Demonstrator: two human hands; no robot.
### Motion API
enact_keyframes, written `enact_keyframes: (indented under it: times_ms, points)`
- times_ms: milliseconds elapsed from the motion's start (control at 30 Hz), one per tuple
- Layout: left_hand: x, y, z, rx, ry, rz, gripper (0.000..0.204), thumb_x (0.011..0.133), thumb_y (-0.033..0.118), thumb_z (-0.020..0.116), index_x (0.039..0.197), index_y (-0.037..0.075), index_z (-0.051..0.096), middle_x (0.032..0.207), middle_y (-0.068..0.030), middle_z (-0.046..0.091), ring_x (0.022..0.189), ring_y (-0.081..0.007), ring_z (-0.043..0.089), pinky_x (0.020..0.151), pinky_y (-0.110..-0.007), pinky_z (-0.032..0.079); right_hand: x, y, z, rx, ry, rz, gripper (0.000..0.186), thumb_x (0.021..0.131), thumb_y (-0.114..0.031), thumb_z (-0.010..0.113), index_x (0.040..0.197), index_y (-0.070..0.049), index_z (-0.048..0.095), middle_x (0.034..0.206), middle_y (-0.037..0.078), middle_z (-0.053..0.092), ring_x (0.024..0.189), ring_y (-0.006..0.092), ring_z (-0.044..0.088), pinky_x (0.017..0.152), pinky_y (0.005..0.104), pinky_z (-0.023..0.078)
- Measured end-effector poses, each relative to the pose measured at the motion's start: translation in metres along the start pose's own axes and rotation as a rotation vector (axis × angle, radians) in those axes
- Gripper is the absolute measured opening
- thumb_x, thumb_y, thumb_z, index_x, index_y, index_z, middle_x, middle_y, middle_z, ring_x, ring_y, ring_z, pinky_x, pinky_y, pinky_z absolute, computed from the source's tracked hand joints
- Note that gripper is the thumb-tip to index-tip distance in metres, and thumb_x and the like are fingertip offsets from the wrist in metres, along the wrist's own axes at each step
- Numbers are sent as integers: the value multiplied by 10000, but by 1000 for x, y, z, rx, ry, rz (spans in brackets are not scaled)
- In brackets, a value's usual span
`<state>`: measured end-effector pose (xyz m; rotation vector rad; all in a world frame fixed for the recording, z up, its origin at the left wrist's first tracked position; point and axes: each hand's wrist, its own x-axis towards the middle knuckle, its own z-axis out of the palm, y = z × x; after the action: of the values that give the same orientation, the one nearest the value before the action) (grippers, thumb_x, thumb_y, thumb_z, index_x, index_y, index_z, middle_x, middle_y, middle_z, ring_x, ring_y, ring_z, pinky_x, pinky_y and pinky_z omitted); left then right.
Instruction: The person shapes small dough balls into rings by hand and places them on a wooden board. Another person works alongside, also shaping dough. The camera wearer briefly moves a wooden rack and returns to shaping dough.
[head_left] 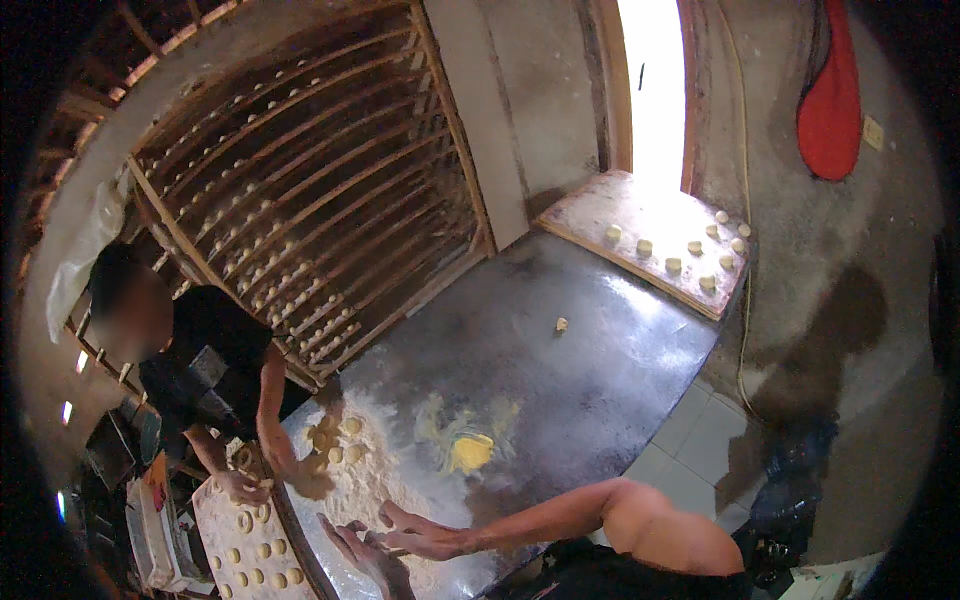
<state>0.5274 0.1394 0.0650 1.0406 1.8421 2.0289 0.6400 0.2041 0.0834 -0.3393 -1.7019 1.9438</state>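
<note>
At the near edge of a dark, smooth worktable (560, 400), my left hand (368, 562) and my right hand (425, 535) are close together. The left hand's fingers are stretched out and apart. My right hand points left across it, thumb raised and fingers extended. Whether a small piece of dough lies between the palms cannot be made out. Just beyond both hands spreads a heap of white flour (375, 490). Several round dough pieces (352, 454) sit in the flour. A yellow patch of powder (472, 453) lies to the right of it.
A co-worker (215, 370) stands left, one hand on a board (212, 512) of round dough pieces, the other in the flour. A tall wooden rack (465, 170) holds trays of dough. Another floured board (580, 205) carries dough pieces by the bright doorway. One lone piece (562, 325) rests mid-table.
</note>
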Motion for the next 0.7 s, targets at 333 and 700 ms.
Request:
enact_keyframes:
  times_ms: [333,700]
  points:
    - [3,-8,-11,-80,141,-233,661,970,476,444,1496,126,249,871,-26,416,748,-157,431,683,-302,422,14,31,13,-100,-53,149,493,932,-397,459,1202,-7,324,1063,76,386,984,183,418,849,356,388]
    - [-26,-29,-85,186,223,160,505,1005,308,443,1428,50,344,874,19,454,721,-91,396,629,-256,391,34,76,71,327,-266,301,275,1033,-328,265,1174,-103,337,998,49,472,874,127,477,766,295,409]
